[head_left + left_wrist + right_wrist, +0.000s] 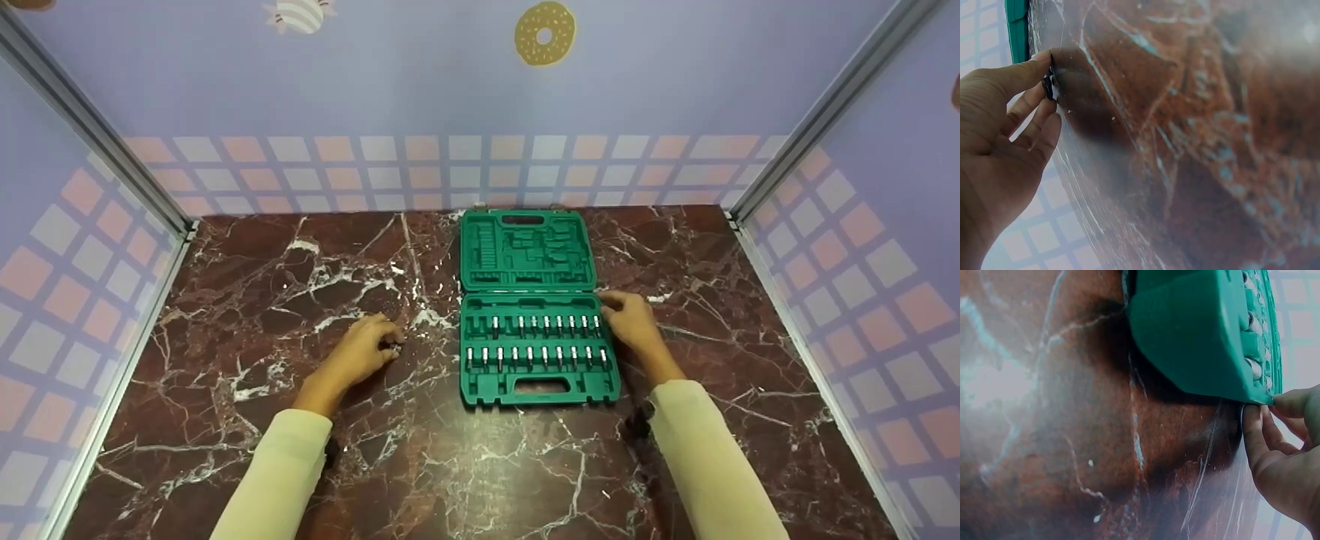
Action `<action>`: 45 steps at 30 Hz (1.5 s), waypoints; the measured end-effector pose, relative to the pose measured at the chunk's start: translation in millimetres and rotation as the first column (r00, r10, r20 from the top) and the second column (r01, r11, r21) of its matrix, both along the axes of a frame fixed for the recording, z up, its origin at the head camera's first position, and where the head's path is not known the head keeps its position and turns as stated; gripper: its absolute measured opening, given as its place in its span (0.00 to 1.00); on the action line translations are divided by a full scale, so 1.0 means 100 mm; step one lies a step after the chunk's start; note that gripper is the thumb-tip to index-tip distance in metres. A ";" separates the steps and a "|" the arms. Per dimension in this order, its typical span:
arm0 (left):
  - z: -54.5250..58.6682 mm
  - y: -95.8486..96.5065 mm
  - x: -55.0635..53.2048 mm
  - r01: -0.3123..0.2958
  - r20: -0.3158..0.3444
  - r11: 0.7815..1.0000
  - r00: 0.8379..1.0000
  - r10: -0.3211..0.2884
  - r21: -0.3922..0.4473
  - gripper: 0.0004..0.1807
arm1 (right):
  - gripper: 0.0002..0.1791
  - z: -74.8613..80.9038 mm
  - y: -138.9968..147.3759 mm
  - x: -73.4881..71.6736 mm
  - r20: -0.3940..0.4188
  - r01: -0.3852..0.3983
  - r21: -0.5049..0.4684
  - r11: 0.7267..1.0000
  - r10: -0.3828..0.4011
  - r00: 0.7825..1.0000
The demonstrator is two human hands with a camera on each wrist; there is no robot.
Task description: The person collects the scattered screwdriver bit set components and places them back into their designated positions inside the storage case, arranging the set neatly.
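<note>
An opened green plastic tool case (491, 388) lies on the table in the head view, with two rows of silver bit sockets (545, 355) in its near half. Left of the case, my left hand (360, 350) is low over the tabletop. Its thumb and fingers pinch a small dark metal piece (1047, 88), mostly covered, so its kind is unclear. At the right side of the case is my right hand (632, 324). In the right wrist view its thumb (1293, 404) lies on the case rim and its fingers are beneath, gripping the edge.
The case lid (525, 251), with moulded recesses, lies back toward the rear wall (427, 90). Walls with metal corner strips bound the dark red marbled table (510, 472) at the left, right and back. Several slots in the upper row hold no socket.
</note>
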State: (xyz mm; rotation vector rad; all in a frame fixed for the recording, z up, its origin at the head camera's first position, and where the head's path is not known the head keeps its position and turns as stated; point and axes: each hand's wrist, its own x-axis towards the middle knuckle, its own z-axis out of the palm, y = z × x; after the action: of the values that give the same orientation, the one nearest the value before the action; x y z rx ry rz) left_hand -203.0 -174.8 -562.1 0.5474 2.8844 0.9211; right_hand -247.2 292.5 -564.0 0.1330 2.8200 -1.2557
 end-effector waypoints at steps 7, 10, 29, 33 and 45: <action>-0.04 0.00 -0.02 0.010 -0.025 0.998 1.000 -0.008 0.055 0.06 | 0.19 0.00 -0.01 -0.02 -0.003 -0.004 0.007 1.000 0.004 1.000; -0.06 0.00 -0.02 0.001 -0.025 0.997 1.000 0.001 0.083 0.06 | 0.19 0.00 -0.01 -0.02 -0.001 -0.001 0.005 1.000 0.001 1.000; 0.12 0.29 -0.01 -0.102 0.131 0.959 0.989 0.069 0.263 0.06 | 0.20 0.01 -0.01 0.01 0.002 -0.035 -0.005 0.999 0.035 0.999; 0.19 0.39 -0.01 -0.097 0.144 0.952 0.988 0.057 0.291 0.06 | 0.20 0.02 -0.01 0.01 0.010 -0.033 -0.003 0.999 0.033 0.999; 0.37 0.78 -0.06 -0.068 0.191 0.935 0.982 0.000 0.347 0.08 | 0.20 0.02 0.00 0.00 0.006 -0.040 0.011 0.999 0.040 0.999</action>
State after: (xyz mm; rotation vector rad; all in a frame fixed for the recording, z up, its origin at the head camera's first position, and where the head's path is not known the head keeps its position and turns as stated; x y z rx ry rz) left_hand -209.3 -96.6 -525.5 0.4042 2.5794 1.4270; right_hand -246.7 292.9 -562.0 0.0799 2.8103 -1.2294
